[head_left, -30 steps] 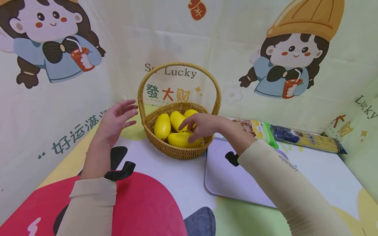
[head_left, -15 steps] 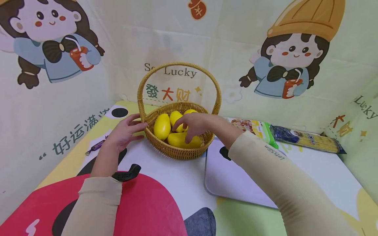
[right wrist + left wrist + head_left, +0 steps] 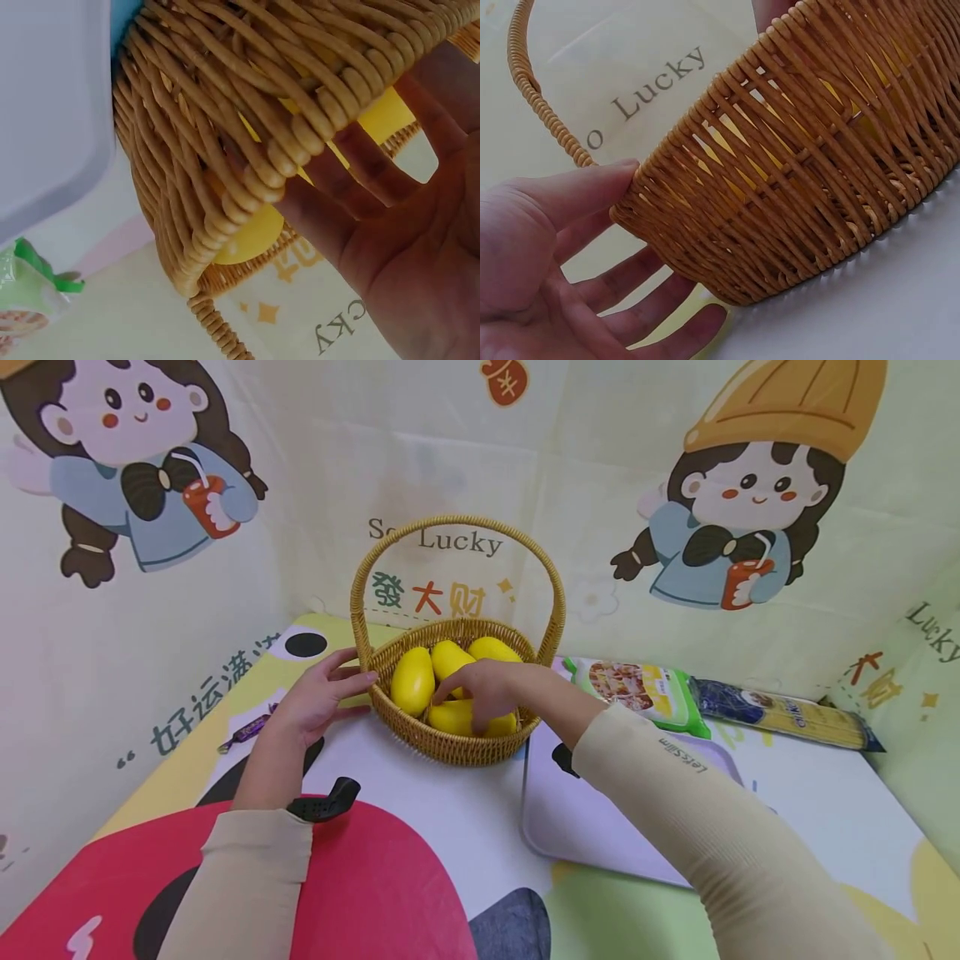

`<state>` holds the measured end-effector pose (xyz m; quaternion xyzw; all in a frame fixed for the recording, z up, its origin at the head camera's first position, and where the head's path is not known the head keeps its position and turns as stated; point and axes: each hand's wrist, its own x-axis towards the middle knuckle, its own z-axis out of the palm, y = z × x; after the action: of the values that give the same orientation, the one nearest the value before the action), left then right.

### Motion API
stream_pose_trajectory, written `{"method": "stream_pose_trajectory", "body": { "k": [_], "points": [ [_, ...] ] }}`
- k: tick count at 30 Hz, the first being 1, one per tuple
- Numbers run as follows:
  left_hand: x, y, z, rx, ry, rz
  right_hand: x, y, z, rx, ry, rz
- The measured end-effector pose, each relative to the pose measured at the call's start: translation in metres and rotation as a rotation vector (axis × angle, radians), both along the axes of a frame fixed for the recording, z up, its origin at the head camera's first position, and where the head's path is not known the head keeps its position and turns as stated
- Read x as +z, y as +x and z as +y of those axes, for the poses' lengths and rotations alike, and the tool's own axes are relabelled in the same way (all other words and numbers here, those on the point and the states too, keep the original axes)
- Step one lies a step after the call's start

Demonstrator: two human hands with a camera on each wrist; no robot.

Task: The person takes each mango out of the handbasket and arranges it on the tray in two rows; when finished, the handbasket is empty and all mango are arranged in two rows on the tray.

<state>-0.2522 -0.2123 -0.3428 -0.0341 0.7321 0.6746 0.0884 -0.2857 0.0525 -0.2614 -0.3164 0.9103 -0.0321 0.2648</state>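
A wicker basket (image 3: 457, 750) with a tall arched handle holds several yellow mangoes. My right hand (image 3: 491, 687) reaches down into it, thumb at the near side and fingers at the far side of the front mango (image 3: 447, 718). In the right wrist view those fingers (image 3: 322, 202) pass behind the rim, and their tips are hidden. At the basket's left end, my left hand (image 3: 318, 697) touches the wicker with fingers spread. The left wrist view shows the thumb on the rim and the other fingers (image 3: 641, 315) fairly straight beside and below it.
A lilac tray (image 3: 570, 827) lies right of the basket, partly under my right forearm. Behind it are a green-edged food packet (image 3: 637, 689) and a long pack of noodles (image 3: 780, 714). A purple-wrapped candy (image 3: 247, 731) lies left of my left forearm. Printed cloth walls stand behind.
My left hand has come right and down onto the basket's left end. The right hand has moved slightly left and lower, onto the front mango. Basket and mangoes keep their places.
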Motion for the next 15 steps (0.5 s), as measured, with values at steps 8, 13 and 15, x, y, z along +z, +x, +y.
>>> {"method": "stream_pose_trajectory", "body": {
  "k": [8,13,15],
  "points": [
    [-0.001,0.0,0.001,-0.015,0.012,0.007,0.014,0.0,0.014,-0.009,-0.035,0.014],
    [-0.002,-0.001,0.0,-0.018,0.02,0.008,0.029,0.0,0.021,-0.02,-0.074,0.033],
    [-0.003,-0.001,-0.001,-0.019,0.022,0.011,0.035,0.0,0.024,-0.02,-0.088,0.042]
  ]
}}
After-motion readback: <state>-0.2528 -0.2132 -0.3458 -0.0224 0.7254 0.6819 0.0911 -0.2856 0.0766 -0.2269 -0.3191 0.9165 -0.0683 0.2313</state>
